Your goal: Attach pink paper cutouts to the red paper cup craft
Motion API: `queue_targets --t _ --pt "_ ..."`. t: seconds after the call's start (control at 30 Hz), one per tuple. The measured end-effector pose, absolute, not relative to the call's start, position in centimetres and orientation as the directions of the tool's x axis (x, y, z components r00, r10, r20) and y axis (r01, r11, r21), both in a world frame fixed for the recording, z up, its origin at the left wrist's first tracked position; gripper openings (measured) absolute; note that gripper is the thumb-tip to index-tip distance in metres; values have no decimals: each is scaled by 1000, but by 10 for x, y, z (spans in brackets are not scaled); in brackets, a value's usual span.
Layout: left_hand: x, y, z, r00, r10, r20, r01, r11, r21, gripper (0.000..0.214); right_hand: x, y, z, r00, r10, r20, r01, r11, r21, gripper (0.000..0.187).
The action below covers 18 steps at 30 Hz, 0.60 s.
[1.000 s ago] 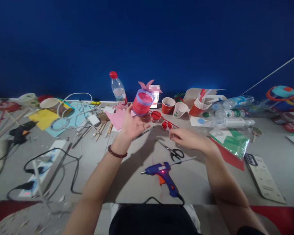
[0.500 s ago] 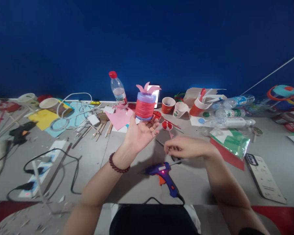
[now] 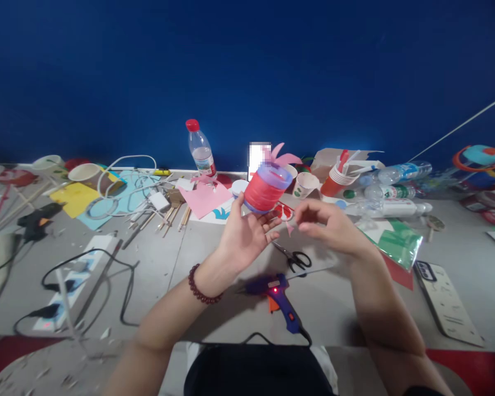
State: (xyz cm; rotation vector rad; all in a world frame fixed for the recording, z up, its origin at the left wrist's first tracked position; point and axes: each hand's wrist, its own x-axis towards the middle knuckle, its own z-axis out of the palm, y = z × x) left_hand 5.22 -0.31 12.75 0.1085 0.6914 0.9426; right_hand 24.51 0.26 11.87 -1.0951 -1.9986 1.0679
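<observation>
My left hand (image 3: 245, 234) holds a small red jar (image 3: 266, 188) with a pale blue rim and pink paper petals on top, tilted to the right above the grey table (image 3: 214, 291). A dark bead bracelet sits on that wrist. My right hand (image 3: 328, 225) hovers just right of the jar with its fingers curled and pinched; a small pink scrap (image 3: 289, 227) hangs by its fingertips. Black-handled scissors (image 3: 292, 257) lie under the hands. A blue glue gun (image 3: 274, 294) with a lit red lamp lies nearer me.
A water bottle (image 3: 201, 147) stands at the back. Paper cups (image 3: 305, 183) and fallen plastic bottles (image 3: 396, 192) lie to the right, green and red sheets (image 3: 391, 242) and a phone (image 3: 445, 300) beside them. Cables, a power strip (image 3: 66, 286), sticks and pink paper (image 3: 204, 198) crowd the left.
My left hand has tipped the jar to the right and shifted it rightward. My right hand rose from the scissors on the table to just beside the jar.
</observation>
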Motion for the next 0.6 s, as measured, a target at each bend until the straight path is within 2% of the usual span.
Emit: queue_targets --t 0.1,0.17,0.3,0.6 --pt "59 -9 127 411 752 -516 -690 626 363 54 247 5 114 -264 942 207 446 309 -840 40" --pt "63 -14 125 417 736 -533 -673 645 363 58 245 5 111 -198 954 224 536 296 -791 43" --pt "70 -21 121 414 728 -547 -640 660 394 58 238 5 110 -179 948 264 611 318 -725 46" --pt "75 -26 116 426 758 -493 -613 643 459 56 240 7 111 -151 943 296 617 324 -717 49"
